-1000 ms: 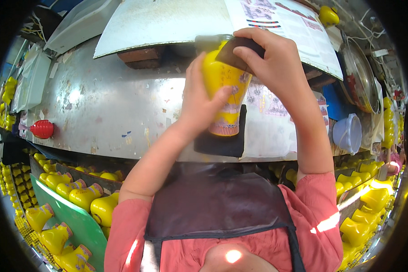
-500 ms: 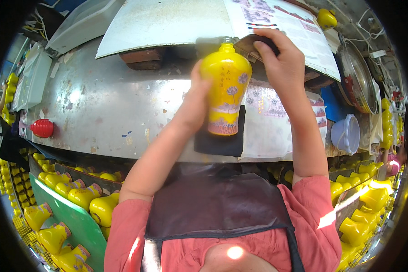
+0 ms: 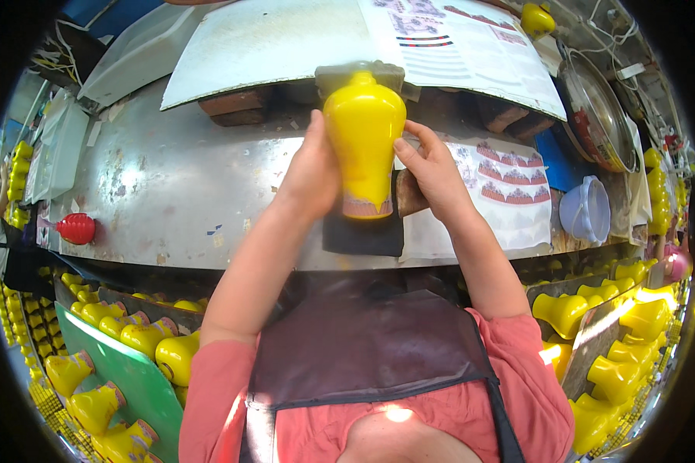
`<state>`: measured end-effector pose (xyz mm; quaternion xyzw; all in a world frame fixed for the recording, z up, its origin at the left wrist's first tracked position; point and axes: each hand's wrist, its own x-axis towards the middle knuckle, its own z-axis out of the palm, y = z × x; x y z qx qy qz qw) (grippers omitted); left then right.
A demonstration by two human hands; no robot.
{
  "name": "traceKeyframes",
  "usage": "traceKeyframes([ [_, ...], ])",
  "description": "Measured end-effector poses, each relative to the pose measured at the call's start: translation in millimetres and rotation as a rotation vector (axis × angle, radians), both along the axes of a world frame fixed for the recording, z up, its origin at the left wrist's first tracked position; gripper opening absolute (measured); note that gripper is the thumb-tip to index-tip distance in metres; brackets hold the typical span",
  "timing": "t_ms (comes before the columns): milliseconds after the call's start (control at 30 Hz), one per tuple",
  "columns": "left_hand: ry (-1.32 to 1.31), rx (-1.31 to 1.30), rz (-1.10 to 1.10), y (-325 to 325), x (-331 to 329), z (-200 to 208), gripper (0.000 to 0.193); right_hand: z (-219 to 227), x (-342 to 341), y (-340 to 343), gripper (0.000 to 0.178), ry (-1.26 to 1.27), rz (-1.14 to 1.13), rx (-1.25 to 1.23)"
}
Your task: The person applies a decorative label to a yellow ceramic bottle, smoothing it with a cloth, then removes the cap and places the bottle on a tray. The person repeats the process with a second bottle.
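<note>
left hand (image 3: 310, 171): cupped round the left side of the bottle (image 3: 364, 139) | right hand (image 3: 436, 174): fingers gripping its other side, a brown flat piece (image 3: 411, 193), perhaps a scraper, below that palm | bottle: glossy yellow, blurred, broad-shouldered, pinkish patterned band (image 3: 363, 208) at its base | place: between the hands, over a black pad (image 3: 363, 238)

Forearms (image 3: 262, 262) extended forward, right fingers (image 3: 425, 134) bent

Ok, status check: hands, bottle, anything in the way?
Left hand on yellow bottle, at its left side. Right hand at its right side, brown flat piece in grip. Bottle's bottom end over black pad. Nothing seen covering its front.
</note>
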<state>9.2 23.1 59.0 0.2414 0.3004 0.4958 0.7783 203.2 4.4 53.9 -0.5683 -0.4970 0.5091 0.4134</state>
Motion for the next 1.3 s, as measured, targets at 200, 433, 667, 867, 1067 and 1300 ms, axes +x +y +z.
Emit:
traceKeyframes([
  [200,0.253,0.119,0.086,-9.9,-6.0,3.8,0.061,-3.5,4.0,0.8,0.055,0.043,0.042,0.02],
  [433,0.414,0.291,0.094,-12.3,9.8,-13.7,0.093,-14.9,0.7,1.2,0.05,0.174,0.094,-0.113],
  [667,0.694,0.365,0.128,-5.7,6.3,-14.5,0.096,18.5,28.5,15.6,0.034,-0.165,-0.028,0.03],
  [867,0.978,0.442,0.165,1.5,11.0,-16.0,0.096,40.4,58.7,67.4,0.025,-0.509,-0.233,0.467],
  [1067,1.04,0.5,0.188,-0.1,9.1,-21.7,0.1,36.3,88.4,148.1,0.033,-1.061,-0.067,0.473],
  [1300,0.867,0.441,0.183,-0.8,6.7,-24.6,0.109,51.0,86.9,171.7,0.034,-1.299,0.104,0.323],
])
